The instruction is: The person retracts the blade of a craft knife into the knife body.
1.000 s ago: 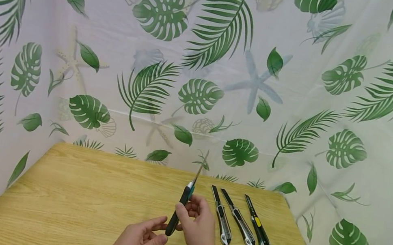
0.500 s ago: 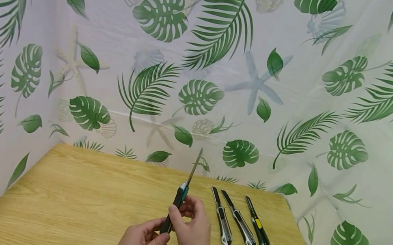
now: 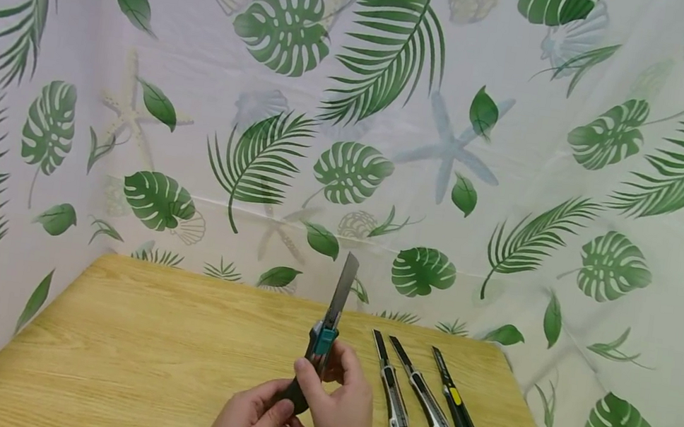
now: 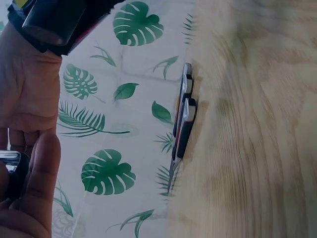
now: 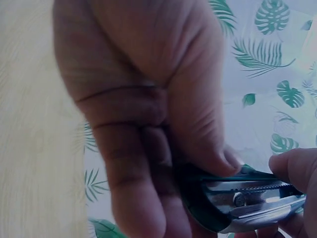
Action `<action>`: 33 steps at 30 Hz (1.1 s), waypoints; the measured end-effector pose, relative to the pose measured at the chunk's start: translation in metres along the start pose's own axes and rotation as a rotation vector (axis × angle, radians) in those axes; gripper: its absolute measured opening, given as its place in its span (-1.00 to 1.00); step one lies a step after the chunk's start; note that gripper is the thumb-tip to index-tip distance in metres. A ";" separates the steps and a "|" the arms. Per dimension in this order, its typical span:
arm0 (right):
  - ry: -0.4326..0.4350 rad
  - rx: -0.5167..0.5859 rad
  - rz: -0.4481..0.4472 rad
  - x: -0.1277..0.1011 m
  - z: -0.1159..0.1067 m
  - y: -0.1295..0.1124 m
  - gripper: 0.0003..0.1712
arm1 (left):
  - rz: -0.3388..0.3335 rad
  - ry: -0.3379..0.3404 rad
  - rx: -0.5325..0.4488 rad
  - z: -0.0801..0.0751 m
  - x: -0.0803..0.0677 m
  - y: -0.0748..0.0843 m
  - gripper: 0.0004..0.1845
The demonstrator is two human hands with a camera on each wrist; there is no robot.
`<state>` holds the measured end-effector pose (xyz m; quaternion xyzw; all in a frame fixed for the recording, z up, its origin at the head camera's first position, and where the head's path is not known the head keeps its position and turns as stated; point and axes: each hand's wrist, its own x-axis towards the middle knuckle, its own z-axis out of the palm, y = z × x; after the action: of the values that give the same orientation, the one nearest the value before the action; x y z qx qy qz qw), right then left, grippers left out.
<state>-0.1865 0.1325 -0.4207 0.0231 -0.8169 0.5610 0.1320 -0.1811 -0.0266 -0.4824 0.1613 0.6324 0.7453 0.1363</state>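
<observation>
In the head view both hands hold a black and teal snap-off utility knife [image 3: 322, 343] upright and tilted slightly right, its long blade [image 3: 344, 285] extended and pointing away. My left hand [image 3: 249, 419] pinches its butt end between thumb and fingers. My right hand [image 3: 346, 410] grips the middle of its handle, thumb on the near side. The right wrist view shows the knife [image 5: 242, 201] close up, with a silver edge and a screw. At the left edge of the left wrist view, only a part of the knife [image 4: 15, 171] shows among fingers.
Right of the hands, two silver and black utility knives [image 3: 393, 398] [image 3: 428, 402] and a black one with a yellow slider [image 3: 456, 402] lie on the wooden table [image 3: 159, 348], blades out. Behind it hangs a leaf-print sheet [image 3: 356, 101].
The knife has rolled in the hands, so its blade's flat face and teal slider now show. My left fingers have moved in from loosely touching the butt end to pinching it.
</observation>
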 end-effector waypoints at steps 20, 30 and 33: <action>-0.223 0.422 0.118 -0.007 -0.013 -0.010 -0.45 | -0.067 0.031 -0.125 0.001 -0.009 -0.002 -0.48; -0.225 0.414 0.074 -0.009 -0.015 -0.017 -0.47 | -0.068 0.060 -0.063 0.001 -0.012 0.007 -0.55; -0.228 0.412 0.075 -0.008 -0.016 -0.017 -0.46 | -0.058 0.058 -0.051 0.000 -0.012 0.008 -0.54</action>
<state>-0.1725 0.1395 -0.4016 0.0826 -0.6949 0.7142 0.0105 -0.1702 -0.0330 -0.4755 0.1177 0.6211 0.7614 0.1435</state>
